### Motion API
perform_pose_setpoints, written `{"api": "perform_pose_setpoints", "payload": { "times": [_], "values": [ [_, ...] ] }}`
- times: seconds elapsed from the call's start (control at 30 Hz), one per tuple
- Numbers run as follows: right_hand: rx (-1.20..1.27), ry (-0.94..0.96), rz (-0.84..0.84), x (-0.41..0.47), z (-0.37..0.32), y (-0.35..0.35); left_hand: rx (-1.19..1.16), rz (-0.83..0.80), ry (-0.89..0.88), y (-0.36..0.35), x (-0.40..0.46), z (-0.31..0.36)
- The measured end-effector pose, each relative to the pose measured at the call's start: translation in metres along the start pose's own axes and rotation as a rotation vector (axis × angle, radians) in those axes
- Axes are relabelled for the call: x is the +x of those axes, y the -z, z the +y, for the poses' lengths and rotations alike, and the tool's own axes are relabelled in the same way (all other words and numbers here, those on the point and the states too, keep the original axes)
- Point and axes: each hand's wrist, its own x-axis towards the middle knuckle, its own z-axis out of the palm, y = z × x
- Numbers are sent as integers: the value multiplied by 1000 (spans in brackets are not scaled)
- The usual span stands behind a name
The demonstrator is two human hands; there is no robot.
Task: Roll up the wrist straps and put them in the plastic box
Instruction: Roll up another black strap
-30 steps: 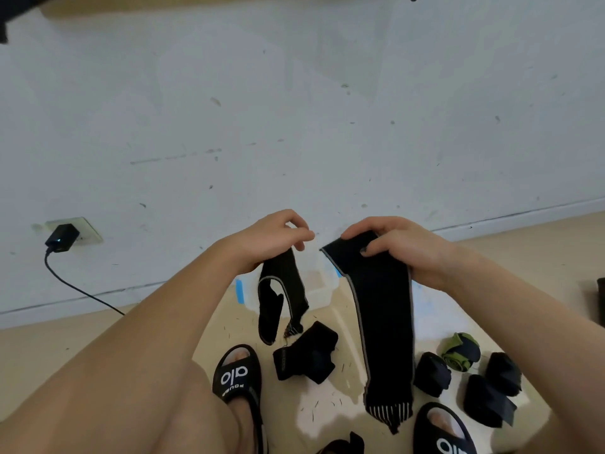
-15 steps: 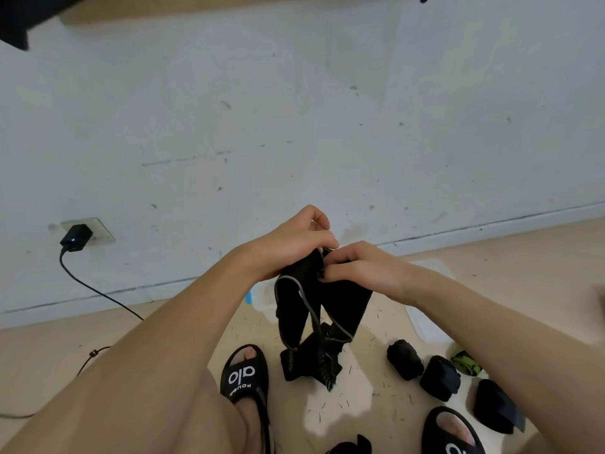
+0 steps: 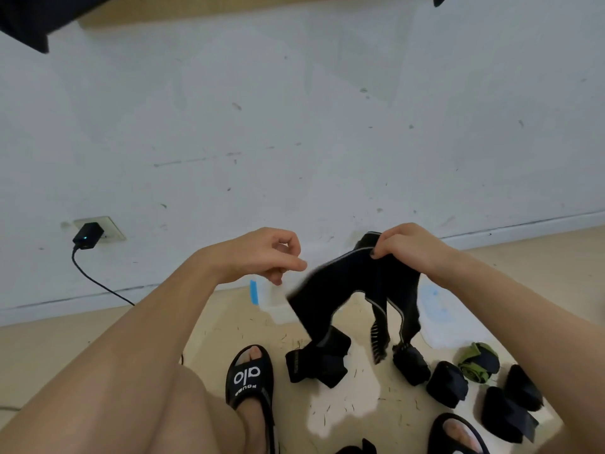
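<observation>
left hand (image 3: 268,253) released limp black strap (image 3: 357,290)

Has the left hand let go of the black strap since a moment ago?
Yes. The left hand has pulled left, away from the black strap, toward the wall charger.
</observation>
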Motion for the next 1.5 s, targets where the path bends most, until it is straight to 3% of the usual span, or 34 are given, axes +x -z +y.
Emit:
{"api": "perform_pose_setpoints", "payload": {
  "times": [0.13, 0.4, 0.53, 0.7, 0.8, 0.97, 1.2, 1.27, 1.4, 1.5],
  "values": [
    [-4, -5, -29, -2, 4, 4, -35, -5, 8, 1, -1, -7],
    [141, 167, -150, -8, -8, -4, 102, -41, -19, -22, 18, 2],
    [194, 187, -114, -9, -11, -4, 133, -7, -3, -22, 25, -1],
    [238, 179, -35, -9, -11, 9, 238, -100, 44, -20, 22, -7],
    [136, 114, 67, -4, -3, 16, 255, -73, 59, -17, 21, -7],
    [-93, -24, 107, 1, 8, 22, 271, 121, 76, -5, 19, -7],
    [-181, -87, 201, 8, 23, 32, 122, 98, 117, 7, 11, -16],
    [-275, -121, 177, 12, 31, 33, 106, 162, 88, 7, 11, -15],
    [-450, -114, 154, 13, 33, 31, 10, 337, 1, 6, 13, -10],
    [-416, -40, 222, 12, 31, 33, -27, 362, -44, 1, 12, -4]
  ]
}}
